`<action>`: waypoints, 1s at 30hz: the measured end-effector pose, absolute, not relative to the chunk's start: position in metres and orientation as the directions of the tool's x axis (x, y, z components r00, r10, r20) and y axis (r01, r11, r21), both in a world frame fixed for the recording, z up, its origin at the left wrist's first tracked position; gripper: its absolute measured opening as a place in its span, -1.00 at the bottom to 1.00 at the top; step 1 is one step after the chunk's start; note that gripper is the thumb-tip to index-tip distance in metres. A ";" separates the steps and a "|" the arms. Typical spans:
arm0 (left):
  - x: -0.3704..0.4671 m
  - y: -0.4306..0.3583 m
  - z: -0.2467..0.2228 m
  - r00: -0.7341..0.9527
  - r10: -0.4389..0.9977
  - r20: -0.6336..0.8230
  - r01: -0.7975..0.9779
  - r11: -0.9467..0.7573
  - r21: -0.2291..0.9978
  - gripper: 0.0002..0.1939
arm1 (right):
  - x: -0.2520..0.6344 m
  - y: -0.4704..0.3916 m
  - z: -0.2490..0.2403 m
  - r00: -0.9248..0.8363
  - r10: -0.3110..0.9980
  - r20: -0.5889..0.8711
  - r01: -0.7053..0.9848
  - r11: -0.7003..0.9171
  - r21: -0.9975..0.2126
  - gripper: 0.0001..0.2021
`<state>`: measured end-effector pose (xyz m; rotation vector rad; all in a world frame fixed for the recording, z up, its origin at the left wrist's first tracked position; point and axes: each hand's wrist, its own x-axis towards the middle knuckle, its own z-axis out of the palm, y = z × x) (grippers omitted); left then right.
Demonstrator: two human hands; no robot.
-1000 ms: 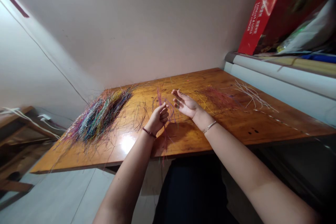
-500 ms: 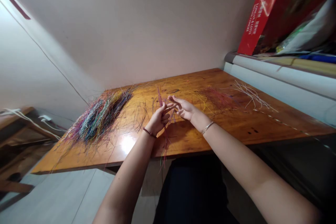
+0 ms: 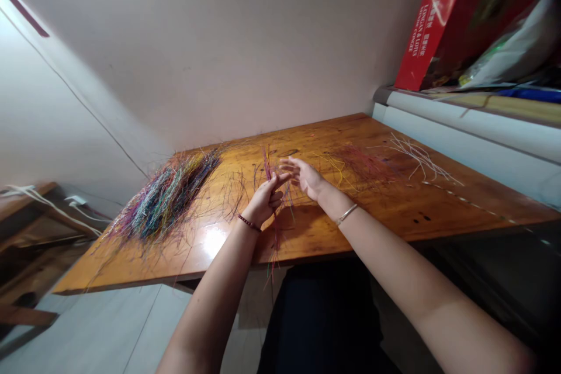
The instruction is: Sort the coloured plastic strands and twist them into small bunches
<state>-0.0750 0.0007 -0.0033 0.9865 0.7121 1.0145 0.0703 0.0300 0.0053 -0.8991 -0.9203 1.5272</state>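
My left hand is closed on a thin bunch of reddish-purple strands, whose ends stick out above the fingers and hang down past the table's front edge. Close beside it, my right hand has its fingers apart, with nothing seen gripped in it; its fingertips are near those of my left hand. A few blue and purple strands lie just below the right fingers. At the left of the wooden table is a large multicoloured heap of strands.
Dark loose strands lie right of the heap. Yellow strands, a red pile and white strands are on the table's right half. A red box stands on a ledge at the right; a wall is behind.
My right hand has drawn slightly away from the left one, its fingers more spread. My left hand still holds the bunch in nearly the same place.
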 end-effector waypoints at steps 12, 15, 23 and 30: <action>-0.073 0.003 -0.005 0.307 0.952 0.017 -0.299 0.079 0.951 -0.54 | 0.064 -0.001 0.012 -0.093 0.646 0.758 0.594 0.647 -0.478 -0.77; -0.071 0.002 -0.007 0.278 0.960 0.028 -0.272 0.051 0.961 -0.53 | 0.061 0.002 0.009 -0.115 0.643 0.757 0.633 0.634 -0.443 -0.74; -0.062 -0.002 -0.010 0.226 0.971 0.075 -0.191 -0.032 0.981 -0.50 | 0.059 0.013 0.001 -0.159 0.672 0.724 0.608 0.644 -0.464 -0.78; -0.062 -0.004 -0.007 0.203 0.975 0.093 -0.124 -0.069 0.990 -0.61 | 0.060 0.019 0.000 -0.247 0.698 0.672 0.519 0.681 -0.517 -0.79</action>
